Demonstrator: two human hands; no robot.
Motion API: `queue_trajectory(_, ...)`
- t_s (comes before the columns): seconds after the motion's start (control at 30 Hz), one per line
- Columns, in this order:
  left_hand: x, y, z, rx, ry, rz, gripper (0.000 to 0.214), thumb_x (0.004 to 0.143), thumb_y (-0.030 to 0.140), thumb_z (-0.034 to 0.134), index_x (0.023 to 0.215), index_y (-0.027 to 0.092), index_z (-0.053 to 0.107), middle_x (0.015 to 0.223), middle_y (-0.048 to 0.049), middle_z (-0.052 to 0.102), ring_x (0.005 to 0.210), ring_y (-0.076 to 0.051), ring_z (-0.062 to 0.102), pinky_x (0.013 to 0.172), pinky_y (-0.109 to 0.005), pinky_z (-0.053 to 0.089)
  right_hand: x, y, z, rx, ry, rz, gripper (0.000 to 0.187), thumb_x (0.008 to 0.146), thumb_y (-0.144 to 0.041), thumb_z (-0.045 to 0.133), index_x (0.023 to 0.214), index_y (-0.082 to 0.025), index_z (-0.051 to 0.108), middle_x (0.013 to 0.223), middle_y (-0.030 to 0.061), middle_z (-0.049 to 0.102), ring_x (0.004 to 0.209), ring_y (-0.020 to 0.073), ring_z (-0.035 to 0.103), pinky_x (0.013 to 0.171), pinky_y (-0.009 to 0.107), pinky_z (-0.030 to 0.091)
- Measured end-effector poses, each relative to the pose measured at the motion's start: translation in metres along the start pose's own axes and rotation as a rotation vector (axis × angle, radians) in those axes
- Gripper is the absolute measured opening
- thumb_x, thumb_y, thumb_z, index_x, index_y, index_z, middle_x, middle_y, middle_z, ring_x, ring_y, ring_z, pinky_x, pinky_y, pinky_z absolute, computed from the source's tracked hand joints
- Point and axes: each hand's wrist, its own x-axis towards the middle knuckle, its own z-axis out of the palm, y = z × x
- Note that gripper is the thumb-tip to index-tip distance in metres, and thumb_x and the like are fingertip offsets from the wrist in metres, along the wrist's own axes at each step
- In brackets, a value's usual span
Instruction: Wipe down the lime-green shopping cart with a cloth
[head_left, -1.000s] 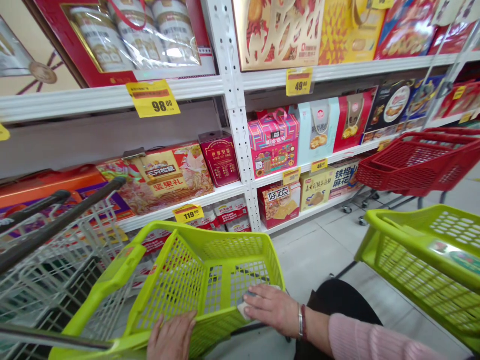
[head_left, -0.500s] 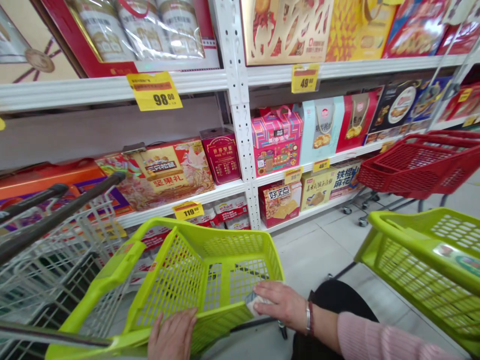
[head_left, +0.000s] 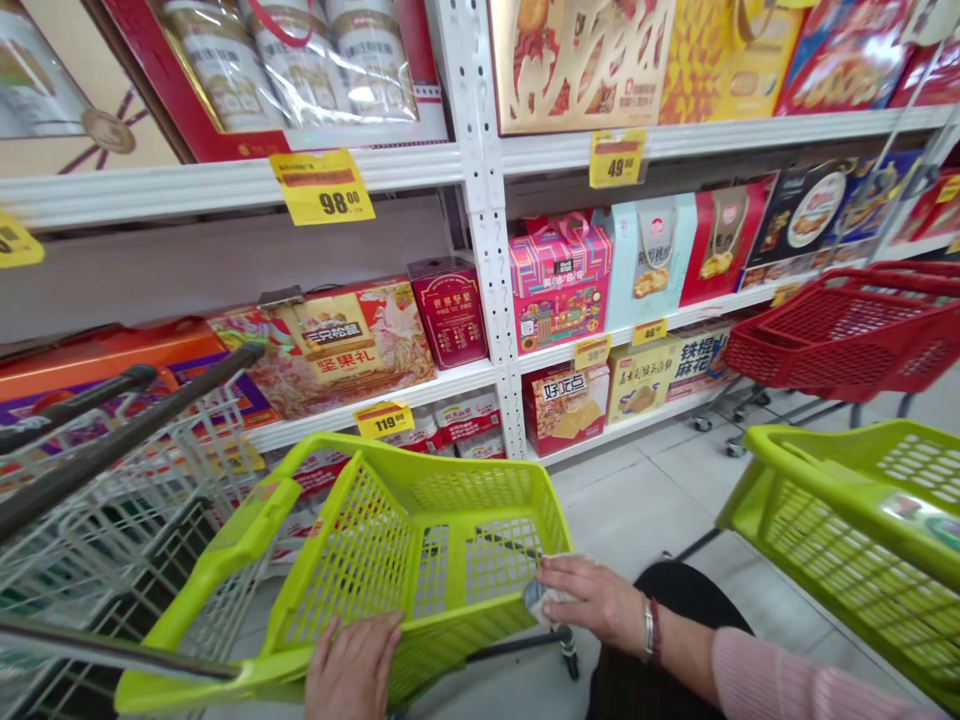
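Right hand (head_left: 596, 603) has a rag (head_left: 534, 600) pinched, probably soft and light, so bunch it anywhere. Left hand (head_left: 352, 665) is curled over the green cart (head_left: 442, 467), likely stiff plastic.

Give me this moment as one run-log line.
left hand: on near rim of green cart | right hand: holding pale cloth at cart's corner | right: second green cart | beyond: stocked shelves

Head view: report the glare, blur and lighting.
Head view, top left: glare streaks the clear plastic over the cans; head view, shelf edge: the 98.00 price tag reads cleanly; head view, right edge: the sticker on the second green cart is too soft to read; head view, lower middle: the cloth and right hand look evenly lit.
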Motion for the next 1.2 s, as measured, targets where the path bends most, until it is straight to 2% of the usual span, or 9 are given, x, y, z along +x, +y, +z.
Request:
queue_trajectory(0.1, 0.003, 0.004, -0.001, -0.004, -0.01, 0.009, 0.022, 0.097, 0.033, 0.054, 0.116, 0.033, 0.064, 0.1, 0.0079, 0.08, 0.092, -0.016, 0.071, 0.114, -0.042, 0.023, 0.014, -0.01, 0.012, -0.019, 0.032, 0.009, 0.015, 0.103, -0.019, 0.059, 0.114, -0.021, 0.069, 0.136, 0.0108, 0.067, 0.133, 0.0253, 0.055, 0.103, 0.042, 0.055)
queue_trajectory(0.3, 0.011, 0.012, 0.001, -0.019, -0.044, 0.021, 0.023, 0.097, 0.032, 0.053, 0.118, 0.034, 0.063, 0.101, 0.0082, 0.08, 0.091, -0.015, 0.071, 0.109, -0.043, 0.025, 0.089, -0.051, 0.08, -0.085, 0.068, 0.032, 0.009, 0.101, -0.028, 0.063, 0.107, -0.026, 0.069, 0.13, 0.0052, 0.069, 0.116, 0.0224, 0.061, 0.097, 0.04, 0.055)
queue_trajectory(0.4, 0.012, 0.011, 0.0, -0.027, -0.048, 0.016, 0.021, 0.097, 0.031, 0.054, 0.116, 0.033, 0.063, 0.099, 0.0083, 0.08, 0.091, -0.015, 0.071, 0.11, -0.042, 0.025, 0.104, -0.06, 0.099, -0.095, 0.031, 0.056, 0.01, 0.102, -0.032, 0.062, 0.109, -0.028, 0.069, 0.133, 0.0042, 0.066, 0.115, 0.0218, 0.06, 0.095, 0.039, 0.054)
queue_trajectory(0.5, 0.011, 0.008, -0.001, -0.027, -0.056, 0.021, 0.02, 0.098, 0.032, 0.053, 0.115, 0.032, 0.064, 0.099, 0.0078, 0.079, 0.091, -0.015, 0.072, 0.112, -0.042, 0.024, 0.091, -0.053, 0.09, -0.103, 0.032, 0.047, 0.011, 0.103, -0.031, 0.061, 0.111, -0.029, 0.069, 0.135, 0.0028, 0.066, 0.118, 0.0216, 0.06, 0.095, 0.037, 0.054)
queue_trajectory(0.63, 0.009, 0.007, 0.0, -0.034, -0.052, -0.001, 0.019, 0.097, 0.034, 0.055, 0.115, 0.032, 0.064, 0.097, 0.0083, 0.079, 0.09, -0.015, 0.072, 0.114, -0.042, 0.022, 0.047, -0.024, 0.048, -0.114, 0.05, 0.018, 0.013, 0.103, -0.024, 0.06, 0.112, -0.027, 0.07, 0.134, 0.0046, 0.067, 0.126, 0.0242, 0.058, 0.097, 0.039, 0.054)
queue_trajectory(0.73, 0.009, 0.008, 0.002, -0.042, -0.031, -0.004, 0.02, 0.097, 0.035, 0.056, 0.115, 0.032, 0.064, 0.096, 0.0087, 0.078, 0.09, -0.015, 0.072, 0.115, -0.041, 0.021, 0.013, -0.002, 0.014, -0.088, 0.014, 0.018, 0.017, 0.104, -0.02, 0.056, 0.113, -0.024, 0.07, 0.134, 0.0092, 0.067, 0.128, 0.024, 0.057, 0.097, 0.04, 0.055)
queue_trajectory(0.87, 0.009, 0.005, 0.006, -0.047, -0.012, 0.01, 0.023, 0.095, 0.035, 0.059, 0.117, 0.033, 0.063, 0.098, 0.0091, 0.079, 0.09, -0.014, 0.072, 0.115, -0.038, 0.021, -0.016, 0.014, -0.01, -0.067, -0.01, 0.044, 0.02, 0.102, -0.014, 0.053, 0.114, -0.02, 0.069, 0.132, 0.0137, 0.067, 0.133, 0.0257, 0.054, 0.101, 0.043, 0.054)
queue_trajectory(1.0, 0.008, 0.005, 0.009, -0.046, -0.016, -0.008, 0.024, 0.094, 0.035, 0.059, 0.117, 0.034, 0.065, 0.1, 0.0084, 0.08, 0.091, -0.014, 0.071, 0.115, -0.038, 0.02, -0.014, 0.014, -0.004, -0.034, 0.038, 0.069, 0.021, 0.101, -0.012, 0.051, 0.11, -0.02, 0.068, 0.129, 0.0135, 0.069, 0.13, 0.0252, 0.056, 0.101, 0.045, 0.054)
queue_trajectory(1.2, 0.01, 0.01, 0.01, -0.039, -0.054, -0.043, 0.022, 0.093, 0.034, 0.058, 0.114, 0.034, 0.067, 0.099, 0.0079, 0.08, 0.09, -0.016, 0.071, 0.112, -0.041, 0.025, 0.03, -0.003, 0.033, 0.016, 0.086, 0.059, 0.022, 0.1, -0.015, 0.05, 0.109, -0.022, 0.068, 0.127, 0.0105, 0.07, 0.117, 0.0238, 0.062, 0.098, 0.044, 0.056)
